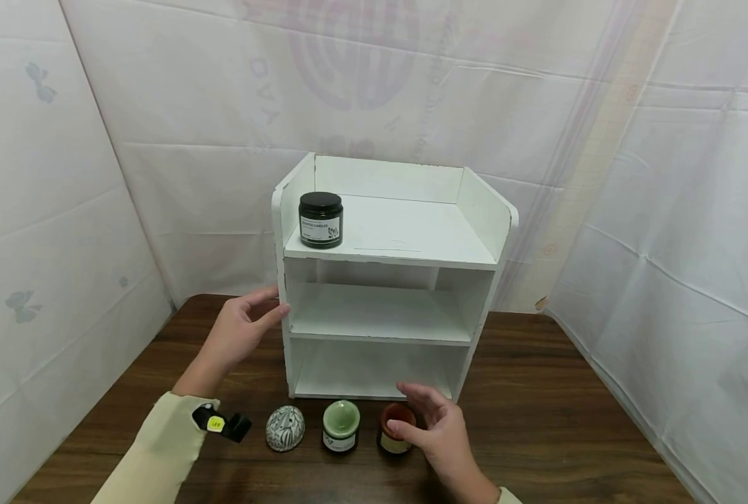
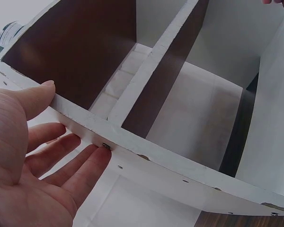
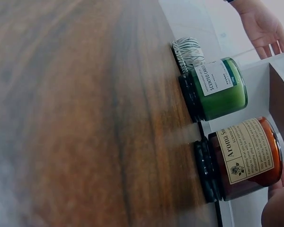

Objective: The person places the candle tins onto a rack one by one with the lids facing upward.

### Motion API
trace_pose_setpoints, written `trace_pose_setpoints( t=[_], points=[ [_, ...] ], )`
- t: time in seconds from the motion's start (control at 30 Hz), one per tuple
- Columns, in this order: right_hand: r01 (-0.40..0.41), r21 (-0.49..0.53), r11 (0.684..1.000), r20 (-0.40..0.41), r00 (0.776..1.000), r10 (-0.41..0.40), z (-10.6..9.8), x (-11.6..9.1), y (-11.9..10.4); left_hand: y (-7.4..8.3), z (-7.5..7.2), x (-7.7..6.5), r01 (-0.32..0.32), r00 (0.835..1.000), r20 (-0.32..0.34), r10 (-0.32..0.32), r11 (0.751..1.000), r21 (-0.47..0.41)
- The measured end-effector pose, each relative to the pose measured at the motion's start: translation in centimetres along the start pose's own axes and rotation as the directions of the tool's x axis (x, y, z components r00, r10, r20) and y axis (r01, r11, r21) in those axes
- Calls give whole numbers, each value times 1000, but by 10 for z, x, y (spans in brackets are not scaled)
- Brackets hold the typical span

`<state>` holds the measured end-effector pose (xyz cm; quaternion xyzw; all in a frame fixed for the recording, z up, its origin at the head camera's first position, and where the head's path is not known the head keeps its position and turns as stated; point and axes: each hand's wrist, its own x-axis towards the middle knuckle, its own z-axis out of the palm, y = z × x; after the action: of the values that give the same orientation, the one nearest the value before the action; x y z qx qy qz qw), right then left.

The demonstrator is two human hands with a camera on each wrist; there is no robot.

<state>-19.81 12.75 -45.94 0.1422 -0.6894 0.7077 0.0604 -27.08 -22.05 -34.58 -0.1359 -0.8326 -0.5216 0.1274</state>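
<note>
My left hand (image 1: 243, 329) is at the left side panel of a white shelf unit (image 2: 132, 90), thumb on its front edge and fingers fairly straight along the outer face. My right hand (image 1: 439, 430) is over an amber candle jar (image 3: 248, 151) with a cream label, thumb overlapping its top and fingers spread beyond. This jar stands upside down, black lid against the table. Beside it a green candle jar (image 1: 341, 423) is likewise upside down on its black lid. Left of that sits a black-and-white patterned round tin (image 1: 285, 428).
On the top shelf at the left stands a dark candle jar (image 1: 320, 220) with a black lid. Two more compartments lie below, with the middle shelf (image 1: 380, 313) between. The unit stands on a dark wooden table (image 1: 556, 406), with white sheets (image 1: 210, 175) behind and at the sides.
</note>
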Motion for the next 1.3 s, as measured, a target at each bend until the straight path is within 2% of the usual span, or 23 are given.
trace_pose_setpoints(
  t=[0.2,0.43,0.63,0.93,1.3],
  points=[
    [-51,-7,999,39,998,51,-3,0,2,0,0,0,3,1000,3,-3,1000,0],
    [-19,-31,999,114,993,23,-8,-1,7,2,-1,-1,-3,1000,7,3,1000,5],
    [-29,-29,999,176,984,34,-12,0,11,3,-1,-1,6,1000,12,-6,1000,10],
    [-66,-10,998,260,963,66,-18,2,15,3,-2,-2,6,1000,6,-7,1000,20],
    [-119,-43,992,340,932,127,-23,8,17,-3,0,1,5,1000,3,-5,999,53]
  ],
)
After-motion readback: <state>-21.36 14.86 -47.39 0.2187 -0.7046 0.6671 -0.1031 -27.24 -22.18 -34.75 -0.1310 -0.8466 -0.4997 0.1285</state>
